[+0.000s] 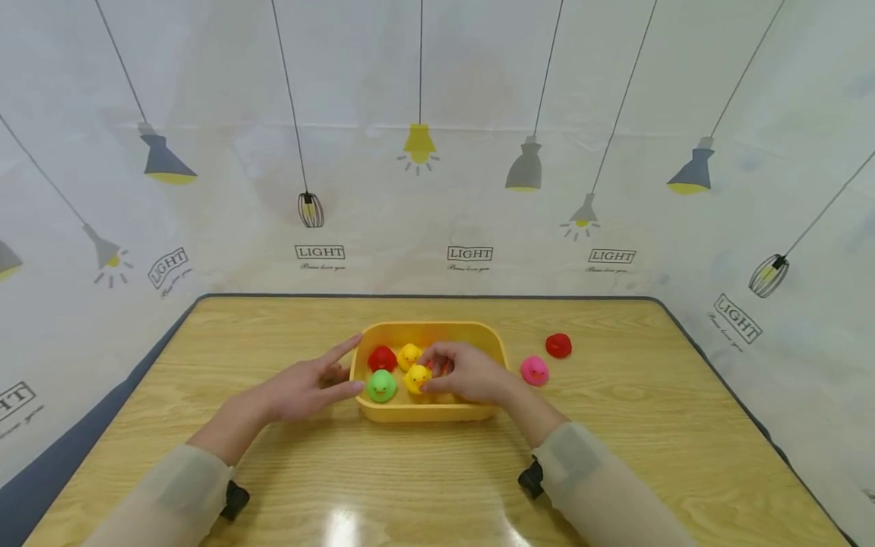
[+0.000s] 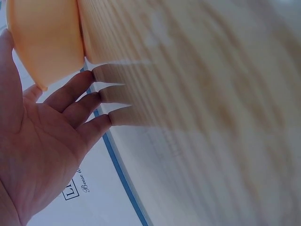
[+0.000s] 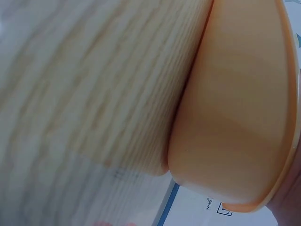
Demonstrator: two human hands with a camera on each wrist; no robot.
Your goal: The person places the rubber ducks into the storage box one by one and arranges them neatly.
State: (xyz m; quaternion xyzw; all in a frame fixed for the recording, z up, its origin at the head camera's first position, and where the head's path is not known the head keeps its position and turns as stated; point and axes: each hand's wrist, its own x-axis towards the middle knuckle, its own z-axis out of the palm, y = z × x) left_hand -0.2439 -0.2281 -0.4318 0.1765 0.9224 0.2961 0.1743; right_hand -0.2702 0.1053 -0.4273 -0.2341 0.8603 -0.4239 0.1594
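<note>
In the head view, a yellow-orange plastic box (image 1: 437,412) stands on the table. My right hand (image 1: 475,374) reaches over its right end and pinches a yellow rubber duck (image 1: 416,379) inside it. A green duck (image 1: 381,387), a red duck (image 1: 382,358) and another yellow duck (image 1: 409,356) sit in the left half; something red-orange is partly hidden by the right hand. At the box's left end, my left hand (image 1: 304,389) rests with thumb and index finger extended against the rim. The left wrist view shows its other fingers (image 2: 77,110) beside the box wall, holding nothing.
A pink duck (image 1: 535,371) and a red duck (image 1: 558,346) lie on the wooden table (image 1: 437,471), to the right of the box. A dark edge runs round the table, and a printed cloth with lamps (image 1: 437,205) hangs behind it.
</note>
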